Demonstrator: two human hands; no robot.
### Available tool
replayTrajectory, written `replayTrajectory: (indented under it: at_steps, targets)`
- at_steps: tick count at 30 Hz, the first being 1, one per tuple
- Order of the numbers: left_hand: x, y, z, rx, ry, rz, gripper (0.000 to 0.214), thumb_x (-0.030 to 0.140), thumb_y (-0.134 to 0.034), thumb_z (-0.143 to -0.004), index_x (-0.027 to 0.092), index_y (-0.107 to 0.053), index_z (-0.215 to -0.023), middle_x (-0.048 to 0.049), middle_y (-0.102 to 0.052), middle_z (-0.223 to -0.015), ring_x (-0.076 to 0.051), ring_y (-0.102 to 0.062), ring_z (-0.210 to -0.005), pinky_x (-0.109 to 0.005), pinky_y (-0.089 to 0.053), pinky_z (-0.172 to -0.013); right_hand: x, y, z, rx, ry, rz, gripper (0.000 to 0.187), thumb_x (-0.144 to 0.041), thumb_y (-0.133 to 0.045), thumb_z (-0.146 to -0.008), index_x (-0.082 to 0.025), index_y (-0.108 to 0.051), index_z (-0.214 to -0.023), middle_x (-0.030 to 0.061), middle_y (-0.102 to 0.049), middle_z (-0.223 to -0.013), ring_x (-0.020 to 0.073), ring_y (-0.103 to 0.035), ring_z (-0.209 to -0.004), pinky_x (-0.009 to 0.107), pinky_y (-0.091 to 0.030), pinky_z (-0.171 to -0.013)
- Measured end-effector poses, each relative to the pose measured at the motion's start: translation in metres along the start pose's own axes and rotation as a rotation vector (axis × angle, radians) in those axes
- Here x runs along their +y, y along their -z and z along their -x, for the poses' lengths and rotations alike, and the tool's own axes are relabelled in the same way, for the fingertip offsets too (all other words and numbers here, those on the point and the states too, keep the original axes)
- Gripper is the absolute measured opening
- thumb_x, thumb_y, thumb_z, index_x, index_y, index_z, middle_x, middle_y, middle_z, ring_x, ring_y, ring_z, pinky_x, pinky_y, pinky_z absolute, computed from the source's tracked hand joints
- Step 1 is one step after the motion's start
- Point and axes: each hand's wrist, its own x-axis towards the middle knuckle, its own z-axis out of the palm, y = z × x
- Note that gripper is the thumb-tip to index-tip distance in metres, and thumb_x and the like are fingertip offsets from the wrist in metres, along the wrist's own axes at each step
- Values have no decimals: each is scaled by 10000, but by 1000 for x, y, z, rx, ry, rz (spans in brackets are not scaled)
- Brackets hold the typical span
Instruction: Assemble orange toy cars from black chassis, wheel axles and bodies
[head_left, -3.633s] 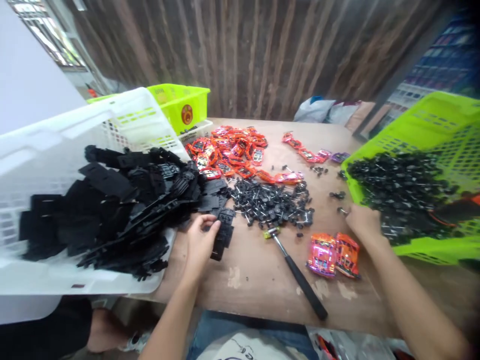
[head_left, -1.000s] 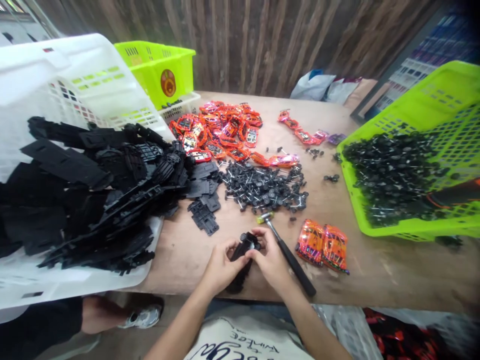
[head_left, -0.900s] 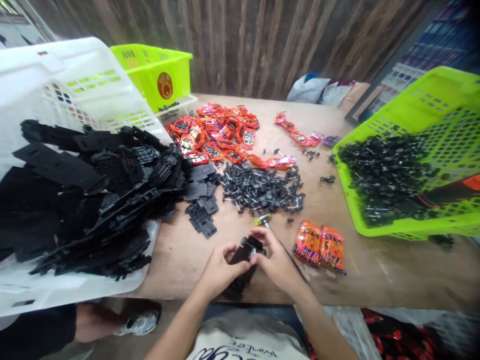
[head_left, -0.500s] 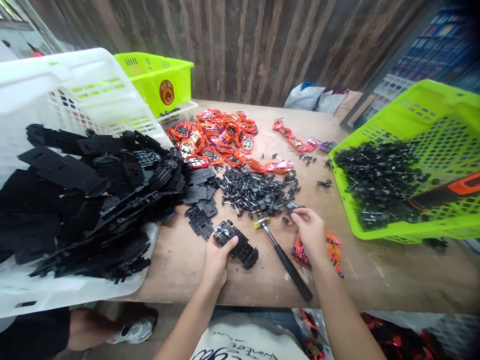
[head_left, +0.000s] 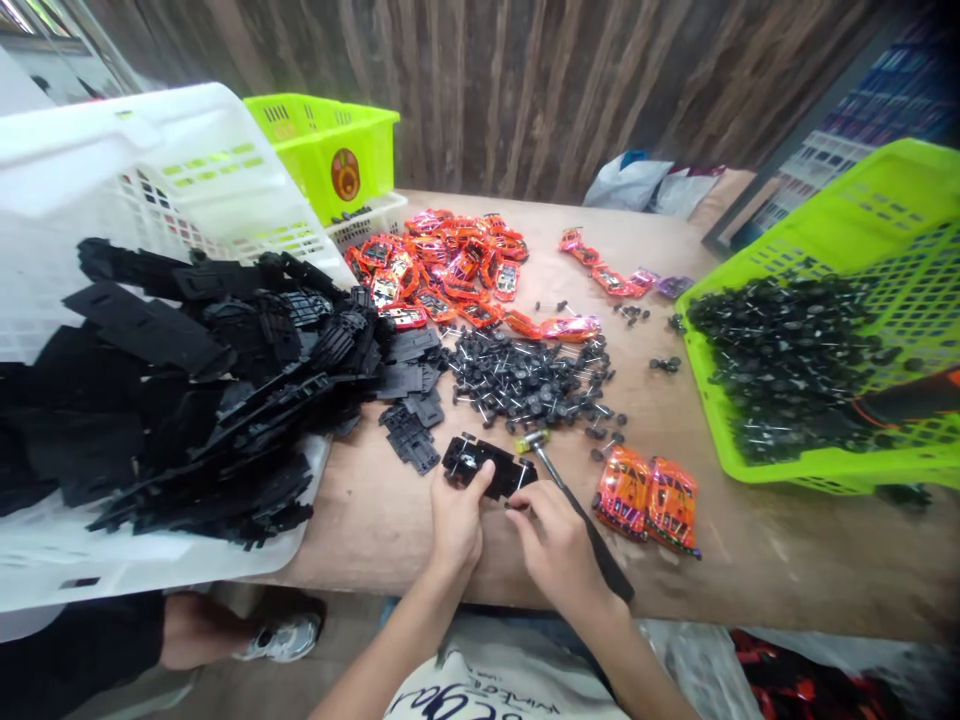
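My left hand (head_left: pixel 459 515) is closed round a black toy car chassis (head_left: pixel 480 467), thumb on top. At the chassis's right end, my right hand (head_left: pixel 559 530) pinches a wheel axle (head_left: pixel 521 480), a thin metal rod with small black wheels. Whether the axle sits in its slot I cannot tell. A hammer (head_left: pixel 555 470) with a yellow-tipped head lies behind my right hand, its black handle partly covered. Two orange car body shells (head_left: pixel 649 500) rest to the right. Beyond the chassis spreads a pile of wheel axles (head_left: pixel 532 375).
A white basket (head_left: pixel 225 130) at left overflows with black chassis plates (head_left: pixel 210 390). Orange shells (head_left: pixel 450 265) are heaped at the back, before a green crate (head_left: pixel 360 150). At right, a tilted green basket (head_left: pixel 750 475) holds many axles. Another person's leg (head_left: pixel 206 630) shows at lower left.
My right hand has moved left and nearer from the axle pile to the chassis, bringing an axle to it. The chassis has turned more level, and both orange shells now show fully.
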Motion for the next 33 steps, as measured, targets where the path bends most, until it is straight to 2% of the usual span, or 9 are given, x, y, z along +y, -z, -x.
replayTrajectory:
  at_steps: [8, 12, 15, 18, 22, 25, 29, 31, 33]
  targets:
    - [3, -2, 3, -27, 31, 3, 404, 234, -817, -573, 154, -567, -880, 20, -644, -781, -116, -620, -716, -240, -495, -713, 1, -9, 3, 16, 37, 88, 190, -143, -475, -864, -308, -569, -873, 43, -609, -795, 232, -620, -769, 367, -541, -662]
    - [2, 1, -2, 0, 66, 46, 425, 257, -830, -554, 147, -574, -874, -1, -660, -790, -140, -637, -718, -265, -510, -707, -4, 4, -11, 34, 32, 98, 136, -233, -519, -867, -293, -593, -965, 64, -612, -889, 234, -626, -794, 362, -547, -667]
    - [3, 5, -8, 26, 75, 74, 461, 262, -844, -536, 144, -585, -899, -19, -677, -843, -151, -651, -742, -272, -518, -718, 10, 27, -66, 88, 29, 83, 165, -281, -499, -880, -237, -596, -1006, 64, -639, -941, 211, -627, -820, 343, -525, -726]
    - [7, 9, -11, 37, 87, 98, 523, 260, -861, -514, 148, -594, -950, -36, -689, -904, -171, -668, -795, -287, -528, -753, 33, 45, -150, 77, -46, 133, 174, -234, -476, -870, -181, -598, -981, 61, -672, -918, 184, -632, -829, 328, -483, -804]
    - [12, 13, -9, 48, 110, 97, 542, 253, -871, -507, 155, -603, -968, -50, -701, -906, -193, -681, -800, -311, -543, -758, 49, 40, -243, 58, -44, 163, 203, -254, -623, -770, -123, -600, -924, 75, -680, -896, 182, -611, -844, 324, -460, -809]
    - [16, 20, -9, 37, 69, 75, 499, 253, -859, -537, 160, -616, -963, -54, -706, -908, -203, -684, -821, -301, -547, -744, 44, 36, -272, 26, -12, 148, 229, -284, -663, -738, -128, -612, -897, 32, -681, -820, 159, -602, -780, 293, -463, -767]
    - [32, 38, -13, 42, 2, 23, 483, 279, -854, -548, 145, -620, -949, -55, -706, -911, -189, -681, -814, -285, -539, -756, 35, 59, -259, -10, -24, 117, 223, -276, -587, -797, -137, -648, -960, 53, -695, -844, 171, -615, -772, 296, -474, -747]
    - [44, 46, -15, 60, -7, -13, 494, 285, -852, -544, 146, -617, -956, -50, -708, -916, -180, -676, -823, -274, -531, -766, 32, 74, -234, -230, 2, 48, 250, -298, -590, -791, -168, -671, -989, 36, -703, -901, 170, -628, -809, 283, -483, -751]
    - [54, 52, -17, 59, -20, -50, 493, 274, -842, -551, 150, -612, -969, -44, -708, -932, -172, -671, -849, -266, -521, -785, 28, 80, -203, -703, 41, -51, 261, -328, -644, -744, -198, -701, -962, 5, -712, -911, 167, -643, -821, 255, -492, -735]
